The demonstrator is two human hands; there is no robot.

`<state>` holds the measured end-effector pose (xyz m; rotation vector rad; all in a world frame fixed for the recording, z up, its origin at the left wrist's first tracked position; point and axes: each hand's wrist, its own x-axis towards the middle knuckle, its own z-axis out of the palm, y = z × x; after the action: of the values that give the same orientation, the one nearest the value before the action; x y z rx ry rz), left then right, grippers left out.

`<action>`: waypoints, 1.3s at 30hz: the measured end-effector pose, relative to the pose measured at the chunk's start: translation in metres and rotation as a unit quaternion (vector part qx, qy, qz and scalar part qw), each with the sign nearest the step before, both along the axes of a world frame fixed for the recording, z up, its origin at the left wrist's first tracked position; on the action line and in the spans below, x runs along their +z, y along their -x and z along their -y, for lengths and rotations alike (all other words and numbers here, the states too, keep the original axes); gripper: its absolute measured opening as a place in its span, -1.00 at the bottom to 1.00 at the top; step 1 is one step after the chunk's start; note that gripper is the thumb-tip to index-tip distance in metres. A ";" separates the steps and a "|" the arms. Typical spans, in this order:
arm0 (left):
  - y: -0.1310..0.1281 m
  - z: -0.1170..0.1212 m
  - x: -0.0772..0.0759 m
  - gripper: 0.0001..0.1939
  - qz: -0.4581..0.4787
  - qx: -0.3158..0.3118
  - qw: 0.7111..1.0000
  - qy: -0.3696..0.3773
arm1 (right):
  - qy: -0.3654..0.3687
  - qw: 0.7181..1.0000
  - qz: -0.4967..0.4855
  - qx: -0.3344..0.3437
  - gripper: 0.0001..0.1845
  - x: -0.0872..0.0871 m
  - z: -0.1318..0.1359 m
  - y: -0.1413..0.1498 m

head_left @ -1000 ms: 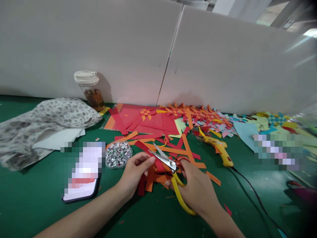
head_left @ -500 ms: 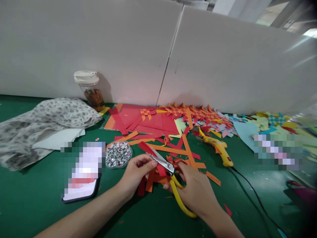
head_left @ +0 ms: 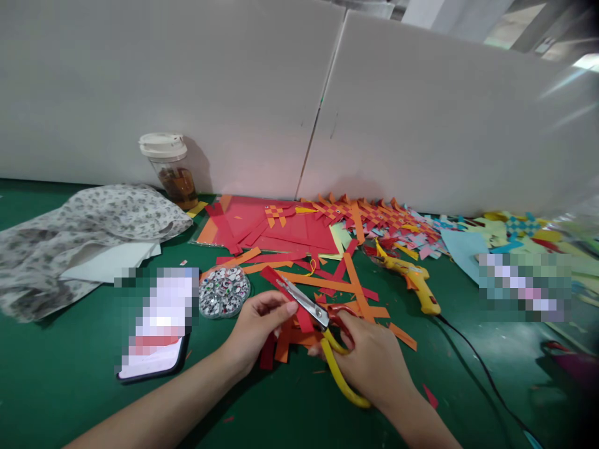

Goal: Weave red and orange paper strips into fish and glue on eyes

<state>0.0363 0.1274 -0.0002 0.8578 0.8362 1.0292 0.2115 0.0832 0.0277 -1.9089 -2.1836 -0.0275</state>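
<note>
My left hand [head_left: 262,327] pinches a red paper strip [head_left: 305,320] between thumb and fingers. Gripped in my right hand [head_left: 367,352] is a pair of scissors [head_left: 344,380] with yellow and red-brown handles, pointing up and left. Its silver blades lie along the strip and look nearly closed. The strip's far end pokes out beyond the left fingers. Under and behind my hands lie loose orange paper strips [head_left: 322,282] and more red ones. A round clear case of googly eyes [head_left: 225,291] sits just left of my left hand.
To the right is a yellow glue gun [head_left: 416,280] with a black cord. Woven paper fish [head_left: 374,215] and a red sheet packet [head_left: 299,234] lie at the back. A phone [head_left: 159,324], patterned cloth [head_left: 116,209] and lidded drink cup [head_left: 171,171] are on the left.
The scissors' blades have closed from slightly apart to nearly together along the red strip. My right fingers have drawn in a little; my left hand stays put.
</note>
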 end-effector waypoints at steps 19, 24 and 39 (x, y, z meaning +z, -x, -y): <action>-0.008 0.006 -0.002 -0.71 -0.060 -0.058 0.996 -0.015 | 0.222 0.866 -0.447 -0.032 -0.78 0.001 0.005 0.017; -0.007 0.005 -0.001 -0.71 -0.060 -0.061 0.996 -0.021 | 0.222 0.865 -0.450 -0.026 -0.82 -0.001 0.004 0.016; -0.004 0.003 0.004 -0.80 -0.018 0.013 1.000 0.008 | 0.262 0.862 -0.434 -0.017 -0.81 0.000 0.005 0.013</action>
<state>0.0405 0.1243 0.0037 0.8566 0.8870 1.0300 0.1981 0.0784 0.0282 -1.6575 -1.5824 1.2729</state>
